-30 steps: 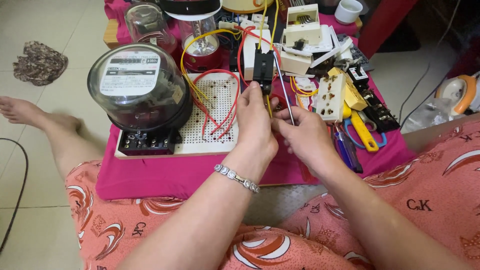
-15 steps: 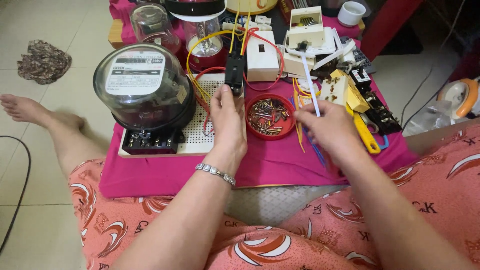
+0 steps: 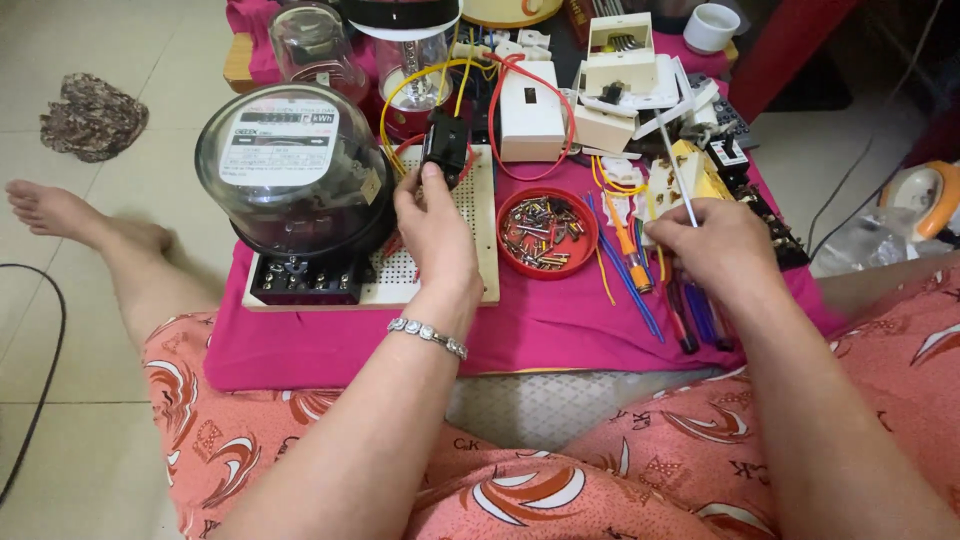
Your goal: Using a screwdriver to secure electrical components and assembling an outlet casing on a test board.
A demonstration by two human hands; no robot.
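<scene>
Head camera shows your left hand (image 3: 432,232) pinching a black switch (image 3: 446,146) just left of the red bowl (image 3: 547,231). Your right hand (image 3: 712,247), right of that bowl, grips a thin screwdriver (image 3: 677,170).

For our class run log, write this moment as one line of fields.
left hand: holds black breaker on perforated board | right hand: holds thin screwdriver | red dish: screws

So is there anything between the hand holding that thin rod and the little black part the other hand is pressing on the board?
Yes. The red dish of small metal bits sits on the pink cloth between the right hand with its thin rod and the black part under the left hand.
</scene>
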